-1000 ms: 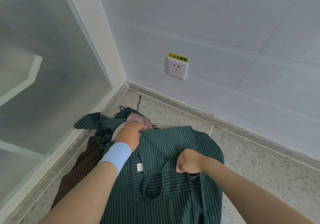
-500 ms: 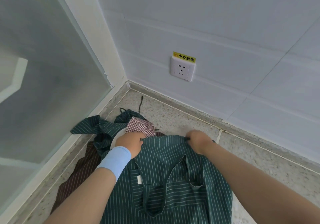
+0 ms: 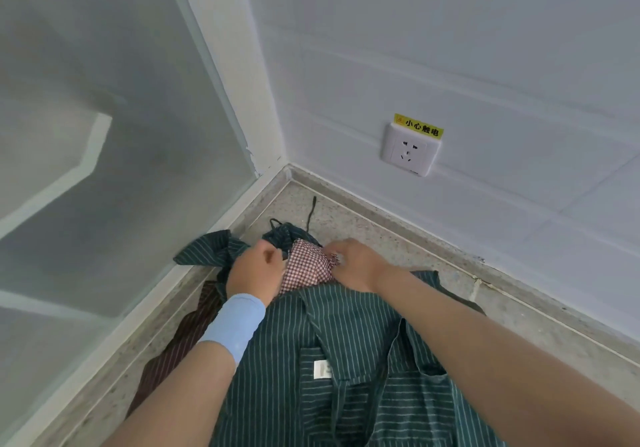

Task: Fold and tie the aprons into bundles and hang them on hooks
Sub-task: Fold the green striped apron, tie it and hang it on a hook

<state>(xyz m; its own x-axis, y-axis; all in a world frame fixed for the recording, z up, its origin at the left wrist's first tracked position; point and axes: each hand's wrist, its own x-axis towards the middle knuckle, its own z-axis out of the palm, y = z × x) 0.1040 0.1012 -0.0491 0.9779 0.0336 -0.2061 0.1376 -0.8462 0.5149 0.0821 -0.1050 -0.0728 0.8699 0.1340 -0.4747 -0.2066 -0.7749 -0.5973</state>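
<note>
Aprons (image 3: 346, 360) beside glass partition (image 3: 104, 169), speckled surface (image 3: 349, 219) rightward

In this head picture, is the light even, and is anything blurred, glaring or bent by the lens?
Head view: soft, even light, no glare, only faint shadows; the yellow warning label and the red-and-white checked cloth are sharp; the wide-angle lens bends the white window frame.

The person is wearing a smooth, light blue wristband (image 3: 232, 325) wrapping snugly around the wrist below the left hand (image 3: 254, 273); the right hand (image 3: 360, 268) and both forearms are showing bare.
</note>
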